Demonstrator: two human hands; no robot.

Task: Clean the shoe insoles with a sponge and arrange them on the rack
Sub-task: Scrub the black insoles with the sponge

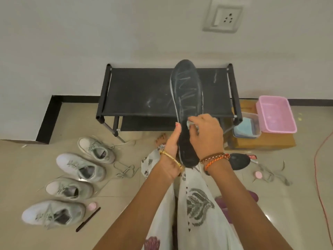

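A long black insole (187, 91) with pale wet streaks stands up in front of me, its toe end over the black shoe rack (140, 92). My left hand (172, 141) grips its lower left edge, thumb up along the side. My right hand (205, 134) holds a small pale sponge (191, 124) pressed against the insole's middle. A second black insole (239, 161) lies on the floor just right of my right wrist, partly hidden by it.
Several white sneakers (81, 166) sit in a row on the floor at left, with loose laces beside them. A pink tub (275, 114) and a clear container (246, 127) rest on a cardboard box (261, 143) right of the rack. A red cable (319, 177) runs along the right.
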